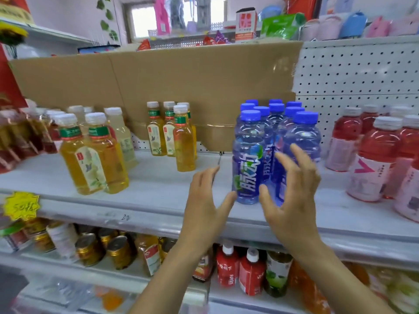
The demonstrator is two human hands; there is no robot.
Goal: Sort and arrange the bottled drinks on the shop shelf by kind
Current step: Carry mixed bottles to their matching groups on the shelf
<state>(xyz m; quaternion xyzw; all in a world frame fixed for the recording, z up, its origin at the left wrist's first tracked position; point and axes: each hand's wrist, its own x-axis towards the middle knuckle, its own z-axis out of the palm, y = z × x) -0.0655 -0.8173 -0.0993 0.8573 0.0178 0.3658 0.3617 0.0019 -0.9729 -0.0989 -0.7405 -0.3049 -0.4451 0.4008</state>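
Both hands spread wide, holding nothing: left hand [204,201] and right hand [292,196] flank the front blue bottle [247,159] on the shelf [158,177]. Blue and pink bottles [371,159] look grouped. Yellow bottles [183,138] sit in two clusters, likely left to merge.

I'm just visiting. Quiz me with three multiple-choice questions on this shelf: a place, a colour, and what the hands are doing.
1. The blue bottles stand: A) left of the yellow drinks B) between the yellow drinks and pink drinks C) on the floor.
2. The yellow drinks' caps are: A) white B) blue C) black.
3. The left hand and right hand are: A) each gripping a bottle B) open, gripping nothing C) fists.
Answers: B, yellow on their left, pink on their right; A, their visible caps are white; B, both spread wide, holding nothing.
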